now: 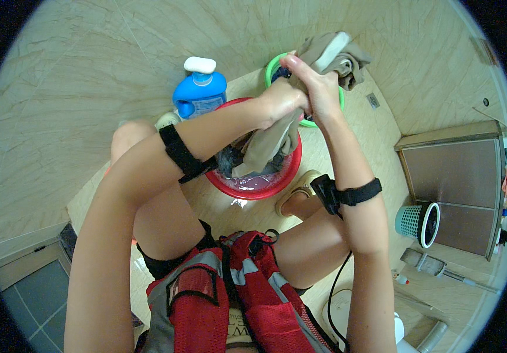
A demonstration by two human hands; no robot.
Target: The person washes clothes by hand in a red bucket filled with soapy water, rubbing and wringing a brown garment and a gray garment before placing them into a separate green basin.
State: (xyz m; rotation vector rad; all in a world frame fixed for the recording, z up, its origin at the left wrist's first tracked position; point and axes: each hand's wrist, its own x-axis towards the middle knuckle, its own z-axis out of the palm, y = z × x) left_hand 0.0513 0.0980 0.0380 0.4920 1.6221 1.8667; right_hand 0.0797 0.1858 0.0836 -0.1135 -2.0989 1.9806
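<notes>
A beige garment (260, 146) is gripped in both hands, with my left hand (283, 101) closed around it just left of my right hand (318, 91). My right hand is also closed on the cloth. One bunched end rises past my right hand over the green basin (270, 69). The other end hangs twisted into the red basin (247, 195), which holds soapy water and dark wet cloth. Dark cloth shows inside the green basin too, partly hidden by my hands.
A blue detergent jug (202, 93) stands by the wall, a white bar-like piece (199, 65) on its cap. At right are a floor drain (373, 100), a teal wastebasket (407, 220), a framed panel (456, 176) and a long-handled floor tool (424, 263). My knees flank the red basin.
</notes>
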